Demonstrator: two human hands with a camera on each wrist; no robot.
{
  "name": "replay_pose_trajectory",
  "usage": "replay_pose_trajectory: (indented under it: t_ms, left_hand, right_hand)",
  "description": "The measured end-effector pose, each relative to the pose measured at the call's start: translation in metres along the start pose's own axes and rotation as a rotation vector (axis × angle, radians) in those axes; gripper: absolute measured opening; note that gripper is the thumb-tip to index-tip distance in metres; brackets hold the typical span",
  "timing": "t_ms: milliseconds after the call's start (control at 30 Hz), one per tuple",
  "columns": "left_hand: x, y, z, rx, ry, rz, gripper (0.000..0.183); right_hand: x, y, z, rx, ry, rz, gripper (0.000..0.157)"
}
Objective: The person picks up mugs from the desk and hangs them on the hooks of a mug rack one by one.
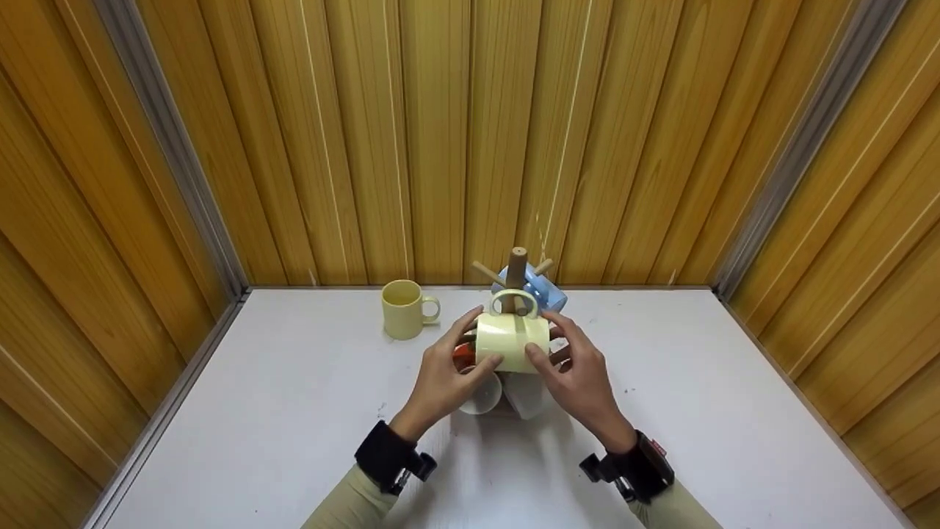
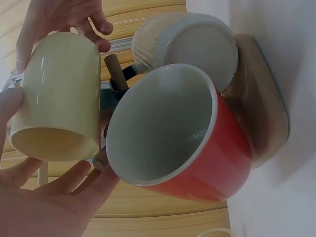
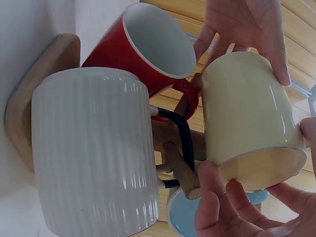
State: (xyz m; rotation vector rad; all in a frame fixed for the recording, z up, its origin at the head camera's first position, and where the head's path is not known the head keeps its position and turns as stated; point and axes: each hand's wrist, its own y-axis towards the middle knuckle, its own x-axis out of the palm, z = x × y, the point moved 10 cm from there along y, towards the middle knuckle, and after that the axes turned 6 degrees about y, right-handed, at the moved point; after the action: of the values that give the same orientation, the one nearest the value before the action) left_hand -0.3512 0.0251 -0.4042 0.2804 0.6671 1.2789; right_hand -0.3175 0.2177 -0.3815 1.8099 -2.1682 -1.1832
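A pale yellow mug (image 1: 507,345) lies sideways between both hands, its handle on the upper side before the post of a wooden mug stand (image 1: 517,268). My left hand (image 1: 444,371) holds one end and my right hand (image 1: 584,375) the other, with thumbs on the near side. On the stand hang a red mug (image 2: 222,163) with a white inside, a white ribbed mug (image 3: 94,153) with a black handle, and a light blue mug (image 1: 554,295) at the back. Which end of the held mug is its mouth I cannot tell.
A second yellow mug (image 1: 404,316) stands upright on the white table (image 1: 294,411), left of the stand, handle to the right. The stand's wooden base (image 2: 269,113) rests on the table. Wood-patterned walls (image 1: 433,147) close off the back and both sides.
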Motion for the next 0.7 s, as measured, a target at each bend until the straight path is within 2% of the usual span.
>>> replay_pose_trajectory:
  t_ms: [400,700]
  left_hand:
    - [-0.002,0.001,0.002,0.01,-0.001,-0.005,0.071]
    - [-0.018,0.009,0.008,0.041,0.179,0.057,0.057]
  right_hand:
    - [0.002,-0.005,0.005,0.014,-0.003,-0.019,0.054]
    - [-0.002,-0.009,0.004,-0.02,0.019,-0.014,0.045]
